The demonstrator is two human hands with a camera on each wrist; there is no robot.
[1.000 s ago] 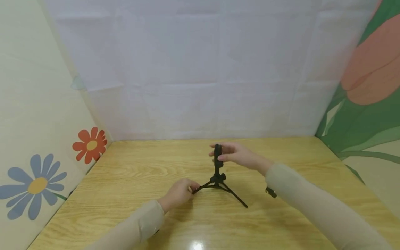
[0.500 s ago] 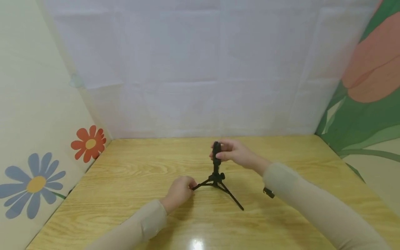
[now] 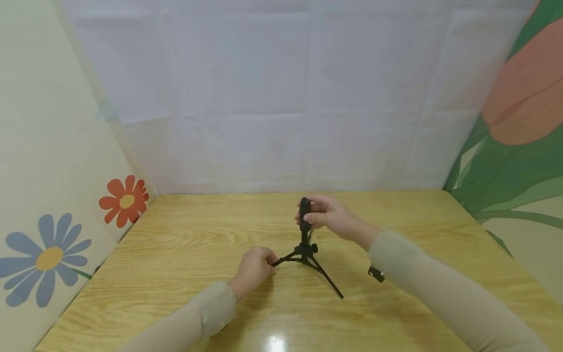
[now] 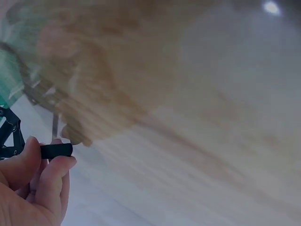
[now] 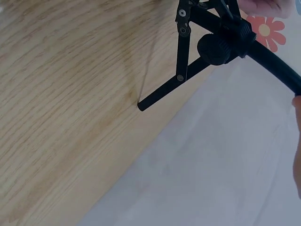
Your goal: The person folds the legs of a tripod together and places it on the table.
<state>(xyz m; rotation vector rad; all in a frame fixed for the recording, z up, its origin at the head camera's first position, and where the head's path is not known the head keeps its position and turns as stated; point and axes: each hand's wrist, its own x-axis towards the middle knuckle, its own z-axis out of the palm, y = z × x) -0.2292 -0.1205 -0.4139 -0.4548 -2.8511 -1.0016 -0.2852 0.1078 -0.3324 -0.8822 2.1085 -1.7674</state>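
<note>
At far left, shows a blue flower and a red flower on the pale wall. Next, pinches one leg end of a black tripod with the left hand. Has it upright between both hands on the wooden table, with legs splayed. Further right, grips the tripod's upper column with the right hand.

A yellowish, wood-grained surface spreads beneath the left hand and right hand, with a bright spot of glare on the near side of both. Beyond the hands hangs a creased white sheet, meeting the far edge. Left of the left hand, a pale panel bears a red flower and, nearer, a blue flower, both yellow-centred. Right of the right hand, a cream panel shows a large pink tulip among green leaves.
</note>
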